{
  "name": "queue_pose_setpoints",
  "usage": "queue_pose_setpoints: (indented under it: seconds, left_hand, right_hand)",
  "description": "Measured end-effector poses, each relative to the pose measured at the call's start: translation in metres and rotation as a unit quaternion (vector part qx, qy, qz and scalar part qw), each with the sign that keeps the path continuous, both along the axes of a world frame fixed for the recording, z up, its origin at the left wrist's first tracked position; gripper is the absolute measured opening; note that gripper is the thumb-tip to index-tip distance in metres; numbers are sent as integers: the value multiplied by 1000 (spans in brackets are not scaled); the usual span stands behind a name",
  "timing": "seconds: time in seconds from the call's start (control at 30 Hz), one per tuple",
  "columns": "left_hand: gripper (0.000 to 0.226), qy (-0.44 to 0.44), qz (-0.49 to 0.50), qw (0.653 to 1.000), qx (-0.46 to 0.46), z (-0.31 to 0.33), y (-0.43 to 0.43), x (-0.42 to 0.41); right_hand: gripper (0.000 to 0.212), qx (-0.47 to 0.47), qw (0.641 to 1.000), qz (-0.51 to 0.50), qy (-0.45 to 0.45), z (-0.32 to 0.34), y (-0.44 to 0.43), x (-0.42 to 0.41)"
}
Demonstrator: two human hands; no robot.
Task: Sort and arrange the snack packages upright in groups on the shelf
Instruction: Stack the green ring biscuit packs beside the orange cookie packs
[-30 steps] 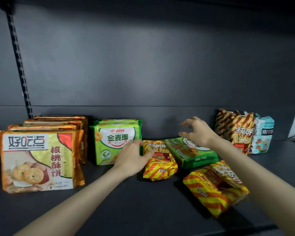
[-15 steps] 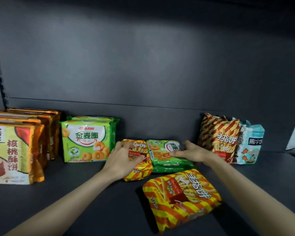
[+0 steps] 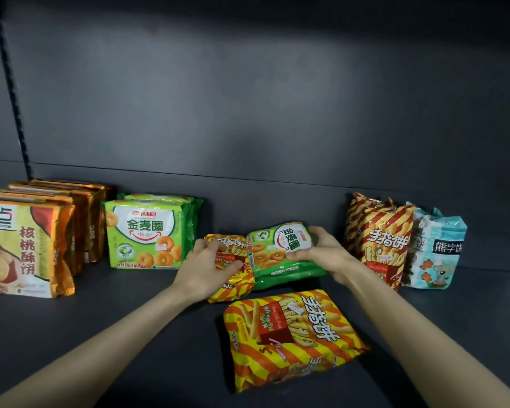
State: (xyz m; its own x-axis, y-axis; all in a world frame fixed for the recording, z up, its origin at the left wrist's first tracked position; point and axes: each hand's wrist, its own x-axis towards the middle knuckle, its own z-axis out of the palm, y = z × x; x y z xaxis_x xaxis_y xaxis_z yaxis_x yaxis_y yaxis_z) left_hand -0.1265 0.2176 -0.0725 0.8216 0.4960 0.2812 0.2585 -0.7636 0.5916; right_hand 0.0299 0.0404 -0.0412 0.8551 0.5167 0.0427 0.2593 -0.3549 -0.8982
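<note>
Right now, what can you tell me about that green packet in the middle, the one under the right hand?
The green packet is a glossy plastic wrapper printed with ring-shaped biscuits and a white oval label whose characters run sideways. It is not upright: it lies on the dark shelf, face tilted toward the camera. The right hand grips its right end, thumb on the front. Its left edge meets the small striped packet under the left hand.

Left edge across the front orange biscuit pack

Bare left forearm, bare right forearm
</note>
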Motion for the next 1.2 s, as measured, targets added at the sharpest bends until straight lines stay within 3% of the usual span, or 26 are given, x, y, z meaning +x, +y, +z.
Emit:
queue_pose_setpoints:
  seconds: [0.27,0.5,0.63,0.73,0.83,0.97,1.1,1.2]
  left_hand:
    - [58,-15,-58,998,-29,9,-10,10]
    - [97,-110,-149,963,-196,49,-12,16]
    - [59,-175,-192,905,-338,63,-12,-2]
    - [39,-243,-152,905,-315,58,-3,-26]
    - [35,-252,-121,921,-273,48,16,-54]
    - [36,-263,-74,928,-252,35,47,-92]
    - [50,-222,-19,955,-198,23,84,-121]
    - [35,-185,7,973,-134,12,103,-131]
  right_hand:
    - [68,48,968,-52,-239,43,-17,-14]
    - [58,205,952,29,-226,84,-44,-43]
    - [62,241,947,83,-196,93,-33,-58]
    - [51,239,950,95,-178,89,-11,-64]
    - [33,211,950,116,-200,82,18,-75]
    - [31,145,948,122,-257,75,58,-95]
    - [26,98,944,139,-284,68,93,-115]
    - [27,48,946,136,-291,61,118,-126]
